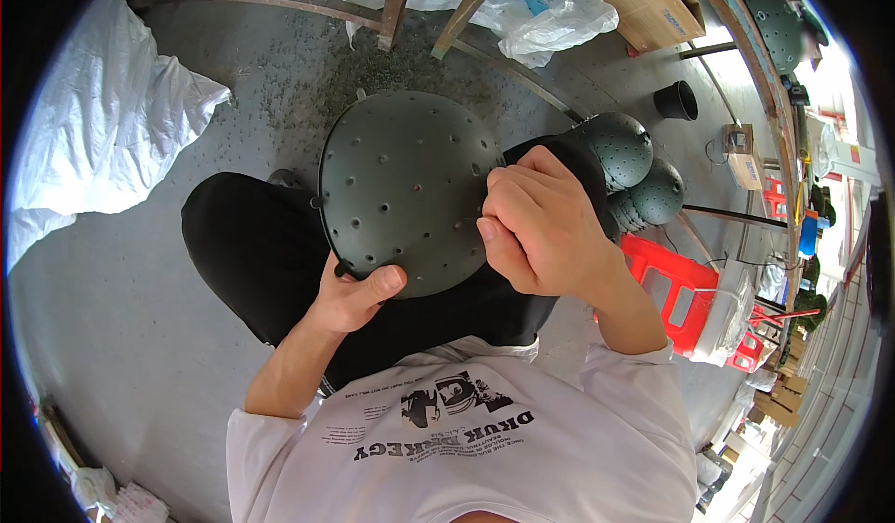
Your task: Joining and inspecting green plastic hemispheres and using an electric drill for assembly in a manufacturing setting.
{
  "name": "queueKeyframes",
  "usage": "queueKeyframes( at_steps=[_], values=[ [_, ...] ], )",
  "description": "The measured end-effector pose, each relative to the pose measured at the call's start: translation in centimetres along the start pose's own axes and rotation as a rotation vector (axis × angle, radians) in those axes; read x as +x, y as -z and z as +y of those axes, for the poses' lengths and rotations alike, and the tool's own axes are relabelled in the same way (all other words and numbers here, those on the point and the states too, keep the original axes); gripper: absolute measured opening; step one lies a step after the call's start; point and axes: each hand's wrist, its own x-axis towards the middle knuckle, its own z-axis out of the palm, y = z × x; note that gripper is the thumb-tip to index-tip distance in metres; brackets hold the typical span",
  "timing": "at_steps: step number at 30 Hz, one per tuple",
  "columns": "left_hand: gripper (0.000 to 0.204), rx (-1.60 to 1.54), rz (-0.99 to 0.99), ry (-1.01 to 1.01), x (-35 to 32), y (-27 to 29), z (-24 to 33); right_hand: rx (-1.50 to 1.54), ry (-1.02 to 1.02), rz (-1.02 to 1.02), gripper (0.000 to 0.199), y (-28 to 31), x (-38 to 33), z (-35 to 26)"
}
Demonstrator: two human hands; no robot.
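A dark green plastic dome point(410, 187), dotted with small holes and with little tabs on its rim, rests over my lap with its rounded side up. My left hand point(359, 299) grips its near left rim, thumb on the outer face and the other fingers hidden underneath. My right hand point(536, 225) is closed in a fist against the dome's right side. Whatever sits inside those curled fingers, if anything, is hidden.
Stacked perforated domes point(615, 150) stand right of my knee, near a red plastic stool point(671, 290). A black pot point(676, 101) lies farther off. Dark bits are scattered on the floor point(270, 131) ahead. A white sack point(103, 113) is at left; a cardboard box point(643, 6) at far right.
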Motion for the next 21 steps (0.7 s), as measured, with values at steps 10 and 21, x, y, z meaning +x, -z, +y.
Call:
queueKeyframes(
  at_steps=[10,21],
  values=[
    [0.055,0.069,0.059,0.032,0.00,-0.19,0.27,-0.066,0.024,-0.004,0.020,-0.56,0.07,0.04],
    [0.055,0.122,0.062,0.026,-0.11,-0.01,0.06,-0.055,-0.002,-0.009,0.019,-0.73,-0.07,-0.02]
  ],
)
